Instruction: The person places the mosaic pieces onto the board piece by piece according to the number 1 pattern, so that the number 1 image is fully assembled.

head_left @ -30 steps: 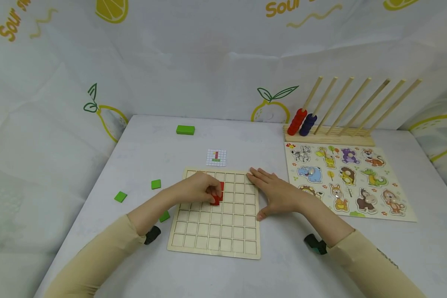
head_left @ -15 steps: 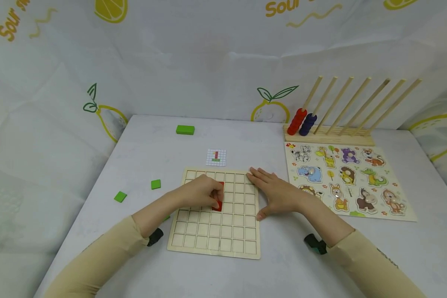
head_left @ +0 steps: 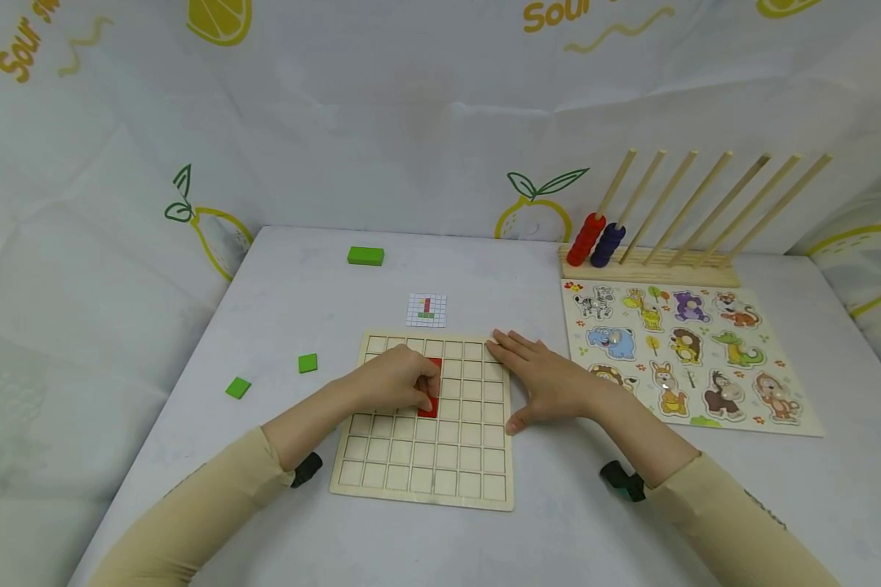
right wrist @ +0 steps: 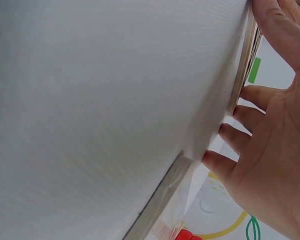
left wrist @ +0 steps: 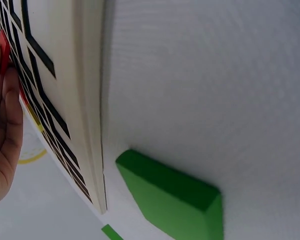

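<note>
My left hand (head_left: 392, 379) is over the upper middle of a wooden grid board (head_left: 411, 481), pinching a red square tile (left wrist: 4, 51) between thumb and fingers. In the head view, red tile surface (head_left: 427, 411) shows under the thumb, and another red tile (head_left: 436, 361) lies in a cell above the fingers. The fingers hide other cells. With its fingers spread, my right hand (head_left: 551, 379) rests at the board's right edge, thumb and fingertips touching the edge. In the left wrist view a green tile (left wrist: 170, 195) lies beside the board.
Two green tiles (head_left: 307, 363) lie left of the board. Behind it are a small card (head_left: 427, 311) with a coloured pattern and a green block (head_left: 365, 256). At right are an animal puzzle board (head_left: 705, 355) and a rack of wooden rods (head_left: 649, 273) with red and blue beads.
My left hand has moved slightly toward me and the red tile under the thumb now sits one row lower in the grid. My right hand stays put.
</note>
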A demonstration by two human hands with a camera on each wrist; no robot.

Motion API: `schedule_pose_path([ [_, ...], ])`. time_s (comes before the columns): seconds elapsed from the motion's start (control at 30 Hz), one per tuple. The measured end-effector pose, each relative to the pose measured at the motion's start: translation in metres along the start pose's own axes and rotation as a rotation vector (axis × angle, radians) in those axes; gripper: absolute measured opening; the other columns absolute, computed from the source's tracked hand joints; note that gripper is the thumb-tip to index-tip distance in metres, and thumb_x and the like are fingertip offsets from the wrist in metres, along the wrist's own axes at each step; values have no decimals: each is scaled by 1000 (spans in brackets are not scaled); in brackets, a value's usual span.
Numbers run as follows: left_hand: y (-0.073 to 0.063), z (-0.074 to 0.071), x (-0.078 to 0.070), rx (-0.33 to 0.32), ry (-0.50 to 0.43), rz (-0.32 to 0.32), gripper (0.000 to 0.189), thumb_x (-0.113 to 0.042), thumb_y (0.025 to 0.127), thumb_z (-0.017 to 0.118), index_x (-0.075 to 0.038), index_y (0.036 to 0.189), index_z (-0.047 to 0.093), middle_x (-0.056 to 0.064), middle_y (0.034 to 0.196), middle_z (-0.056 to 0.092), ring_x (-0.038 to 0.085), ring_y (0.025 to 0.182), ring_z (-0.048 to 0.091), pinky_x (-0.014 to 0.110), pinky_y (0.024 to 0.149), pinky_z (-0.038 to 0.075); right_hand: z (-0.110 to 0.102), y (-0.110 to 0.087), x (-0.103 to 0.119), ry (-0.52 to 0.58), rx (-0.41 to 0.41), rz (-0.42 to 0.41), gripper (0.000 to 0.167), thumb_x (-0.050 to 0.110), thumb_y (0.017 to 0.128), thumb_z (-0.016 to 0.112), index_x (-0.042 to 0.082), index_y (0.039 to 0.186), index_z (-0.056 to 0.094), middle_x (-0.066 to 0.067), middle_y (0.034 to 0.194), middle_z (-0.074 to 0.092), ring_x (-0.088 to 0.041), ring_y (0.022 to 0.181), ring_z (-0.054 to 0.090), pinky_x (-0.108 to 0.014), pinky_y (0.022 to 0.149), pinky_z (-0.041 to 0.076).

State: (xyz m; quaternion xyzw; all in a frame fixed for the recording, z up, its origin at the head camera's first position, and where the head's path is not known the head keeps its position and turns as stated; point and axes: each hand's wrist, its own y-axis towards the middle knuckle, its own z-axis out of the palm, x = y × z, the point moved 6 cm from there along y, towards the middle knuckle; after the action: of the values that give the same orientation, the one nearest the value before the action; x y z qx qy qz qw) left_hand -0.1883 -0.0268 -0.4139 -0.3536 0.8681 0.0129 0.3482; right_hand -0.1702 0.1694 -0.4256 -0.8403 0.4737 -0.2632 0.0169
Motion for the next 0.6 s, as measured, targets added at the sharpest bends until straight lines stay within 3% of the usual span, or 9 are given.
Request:
schedule_pose_path([
  [0.6, -1, -1, -1, -14, 28, 12, 17, -11, 80, 79, -20, 72, 68, -10, 68, 63, 5, 65, 54, 22, 66, 46, -1, -1, 1, 5, -1, 1, 122, 56, 65, 84, 10, 158, 20, -11, 168, 11, -38, 155, 11, -60, 122, 17],
])
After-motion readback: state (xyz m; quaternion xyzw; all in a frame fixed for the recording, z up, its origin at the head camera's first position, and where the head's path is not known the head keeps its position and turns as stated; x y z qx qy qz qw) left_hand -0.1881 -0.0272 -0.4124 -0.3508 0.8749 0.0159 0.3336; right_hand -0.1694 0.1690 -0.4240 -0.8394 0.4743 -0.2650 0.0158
